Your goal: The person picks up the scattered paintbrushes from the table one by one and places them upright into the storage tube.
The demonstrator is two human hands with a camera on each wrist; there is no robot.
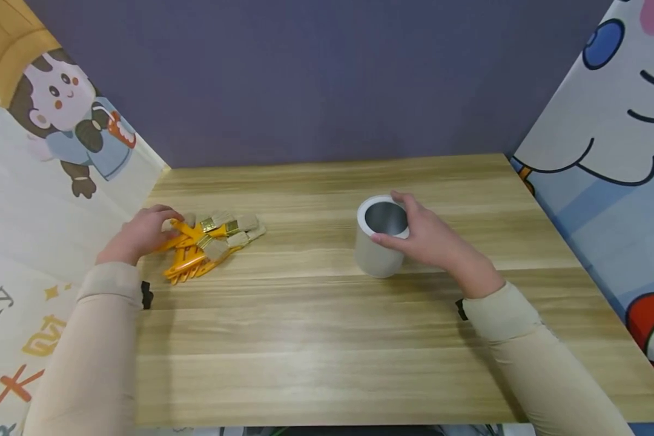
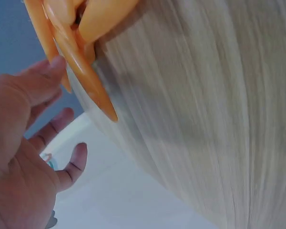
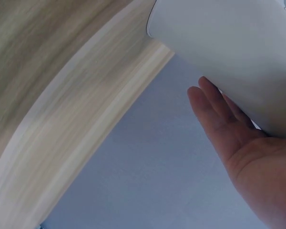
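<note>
At the left of the table, several paintbrushes [image 1: 196, 257] with orange handles and pale bristles lie heaped, bristles pointing right. The left hand [image 1: 143, 233] is at the handle ends. In the left wrist view, an orange handle [image 2: 88, 78] points down past the hand [image 2: 26, 138]; another handle passes behind the thumb tip, between thumb and forefinger, while the other fingers spread loosely. A pale grey cylindrical container [image 1: 378, 254], hollow and open at the top, stands upright right of centre. My right hand [image 1: 427, 236] grips it near the rim, thumb in front, fingers behind.
The wood-grain table [image 1: 305, 339] ends at a dark blue-grey wall [image 1: 327, 85] at the back. Printed cartoon panels stand at its left and right sides. Cables and dark objects show below the front edge.
</note>
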